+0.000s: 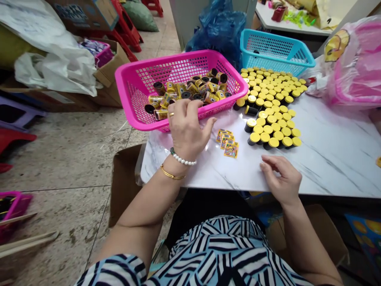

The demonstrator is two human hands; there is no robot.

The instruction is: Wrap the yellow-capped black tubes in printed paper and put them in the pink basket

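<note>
My left hand, with a pearl bracelet and a gold bangle at the wrist, reaches over the front rim of a pink basket. Its thumb points away from the fingers, whose tips are partly hidden; I see nothing gripped. Inside lie many small dark cylinders wrapped in yellow labels. My right hand hovers at the table's front edge, fingers curled and thumb close to the index finger; whether anything is pinched there is hidden. Between the hands lie several small yellow printed labels. Black canisters with yellow lids stand packed at the right.
A blue basket sits behind the canisters, beside a blue plastic bag. A pink container in clear plastic stands on the right of the marbled white table. Cardboard boxes and red stools are on the left.
</note>
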